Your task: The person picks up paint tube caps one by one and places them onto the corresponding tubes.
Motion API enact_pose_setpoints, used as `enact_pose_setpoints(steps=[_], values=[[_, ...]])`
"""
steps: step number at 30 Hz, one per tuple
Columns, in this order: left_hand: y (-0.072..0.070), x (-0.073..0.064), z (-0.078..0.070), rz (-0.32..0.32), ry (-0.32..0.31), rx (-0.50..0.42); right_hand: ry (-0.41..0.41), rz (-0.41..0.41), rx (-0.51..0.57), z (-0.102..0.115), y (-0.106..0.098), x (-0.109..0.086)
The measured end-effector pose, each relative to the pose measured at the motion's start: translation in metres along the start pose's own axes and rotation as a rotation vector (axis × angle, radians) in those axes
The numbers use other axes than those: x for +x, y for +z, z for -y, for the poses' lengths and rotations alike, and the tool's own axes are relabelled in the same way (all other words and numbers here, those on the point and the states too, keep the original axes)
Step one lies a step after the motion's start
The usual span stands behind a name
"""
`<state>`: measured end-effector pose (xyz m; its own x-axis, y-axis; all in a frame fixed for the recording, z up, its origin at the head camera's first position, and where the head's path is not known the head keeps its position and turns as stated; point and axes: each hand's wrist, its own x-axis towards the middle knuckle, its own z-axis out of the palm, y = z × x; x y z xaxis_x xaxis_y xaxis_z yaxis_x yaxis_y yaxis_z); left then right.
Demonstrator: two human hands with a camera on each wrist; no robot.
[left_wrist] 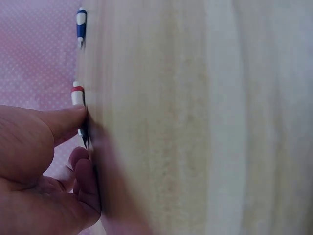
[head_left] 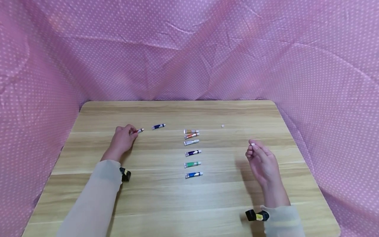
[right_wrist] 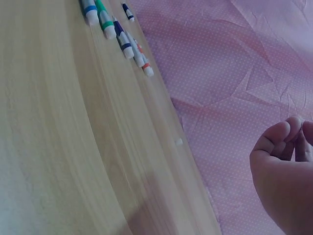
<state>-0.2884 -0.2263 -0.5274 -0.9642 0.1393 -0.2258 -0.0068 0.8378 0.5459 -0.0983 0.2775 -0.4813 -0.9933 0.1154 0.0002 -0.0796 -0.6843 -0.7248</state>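
Note:
At the left of the table my left hand [head_left: 123, 137] pinches a small red paint tube [head_left: 138, 131] between thumb and fingers, its white cap end pointing right. In the left wrist view the thumb lies across the red-banded tube [left_wrist: 77, 95]. A dark blue paint tube [head_left: 158, 126] lies just beyond it. My right hand [head_left: 264, 160] is raised over the right side of the table, thumb and forefinger pinching a small white cap [head_left: 253, 144]. The cap is hidden in the right wrist view, where the curled fingers [right_wrist: 278, 131] show.
Several paint tubes lie in a column mid-table, among them an orange tube [head_left: 191, 135], a white tube [head_left: 191, 142], a green tube [head_left: 192, 164] and a blue tube [head_left: 193, 175]. Another small white cap [head_left: 222, 125] lies near the far edge. Pink dotted cloth [head_left: 189, 65] surrounds the wooden table [head_left: 165, 210].

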Motion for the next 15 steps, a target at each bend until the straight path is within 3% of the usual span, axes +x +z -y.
enact_pose_setpoints(steps=[6, 15], values=[[0.0, 0.001, 0.002, 0.004, 0.007, 0.003, -0.003, 0.04, 0.038, -0.001, 0.005, -0.006], [0.001, 0.001, -0.003, 0.022, -0.053, 0.01, -0.087, 0.052, 0.034, -0.004, 0.015, -0.011]])
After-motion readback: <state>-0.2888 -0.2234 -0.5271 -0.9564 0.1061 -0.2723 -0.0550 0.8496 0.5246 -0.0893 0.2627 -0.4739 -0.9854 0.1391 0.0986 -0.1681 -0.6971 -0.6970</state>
